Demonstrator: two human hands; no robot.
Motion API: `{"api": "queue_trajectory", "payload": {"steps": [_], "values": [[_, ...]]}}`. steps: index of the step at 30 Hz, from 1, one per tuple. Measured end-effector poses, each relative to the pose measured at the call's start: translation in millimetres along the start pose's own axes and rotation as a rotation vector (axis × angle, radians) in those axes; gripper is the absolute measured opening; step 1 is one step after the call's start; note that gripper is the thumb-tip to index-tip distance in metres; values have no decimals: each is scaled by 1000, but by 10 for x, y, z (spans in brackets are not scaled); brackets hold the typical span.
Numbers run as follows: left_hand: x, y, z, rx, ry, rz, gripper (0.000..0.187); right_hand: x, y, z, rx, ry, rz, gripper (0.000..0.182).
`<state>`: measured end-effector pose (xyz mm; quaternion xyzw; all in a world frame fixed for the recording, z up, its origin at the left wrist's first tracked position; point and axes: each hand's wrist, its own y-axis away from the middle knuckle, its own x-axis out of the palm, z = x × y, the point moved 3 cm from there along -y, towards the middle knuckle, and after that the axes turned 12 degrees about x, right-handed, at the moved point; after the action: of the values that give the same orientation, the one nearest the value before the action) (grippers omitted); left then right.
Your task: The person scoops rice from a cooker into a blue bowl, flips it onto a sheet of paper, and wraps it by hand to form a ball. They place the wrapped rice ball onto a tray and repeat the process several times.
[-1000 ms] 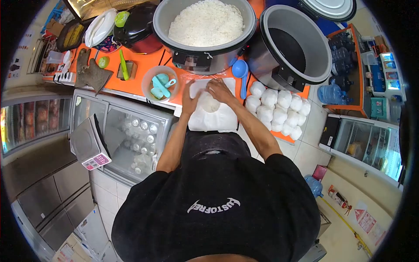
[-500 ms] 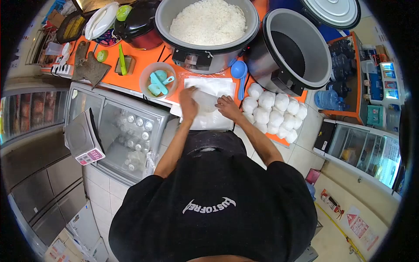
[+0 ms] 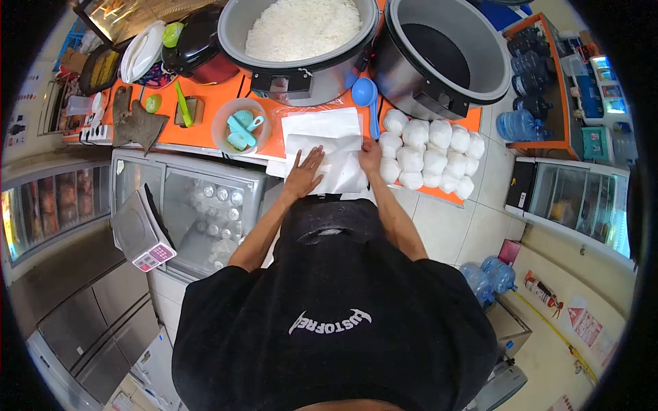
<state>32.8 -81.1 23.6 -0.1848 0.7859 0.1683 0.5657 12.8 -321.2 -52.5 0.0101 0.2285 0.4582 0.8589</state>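
Observation:
A stack of white paper sheets [image 3: 321, 122] lies at the front edge of the orange counter, creased on top. My left hand [image 3: 303, 172] rests flat on it with the fingers spread. At the right edge of the sheets my right hand [image 3: 371, 157] is closed, its fingers curled, close to the handle end of a blue ladle [image 3: 374, 120]. What its fingers hold, if anything, is hidden. Several white rounded bundles [image 3: 434, 162] sit in rows just right of that hand. Behind the sheets stands a large pot of cooked white rice [image 3: 305, 29].
A second large cooker [image 3: 439, 58] stands to the right, its inside dark. Left of the sheets is a bowl [image 3: 219, 127] with turquoise scoops in liquid. A green-handled tool [image 3: 184, 104] and a grey glove [image 3: 137, 122] lie farther left. A glass-topped freezer [image 3: 199, 205] stands below.
My left hand has flattened onto the sheets, and my right hand has moved right to their edge and closed. The translucent sheet between my hands is no longer held up. The view has shifted slightly.

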Motion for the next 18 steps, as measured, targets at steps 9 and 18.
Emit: {"api": "queue_trajectory", "payload": {"steps": [9, 18], "values": [[-321, 109, -20, 145, 35, 139, 54, -129, 817, 321, 543, -405, -10, 26], [-280, -274, 518, -15, 328, -102, 32, 73, 516, 1308, -338, 945, 343, 79]]}}
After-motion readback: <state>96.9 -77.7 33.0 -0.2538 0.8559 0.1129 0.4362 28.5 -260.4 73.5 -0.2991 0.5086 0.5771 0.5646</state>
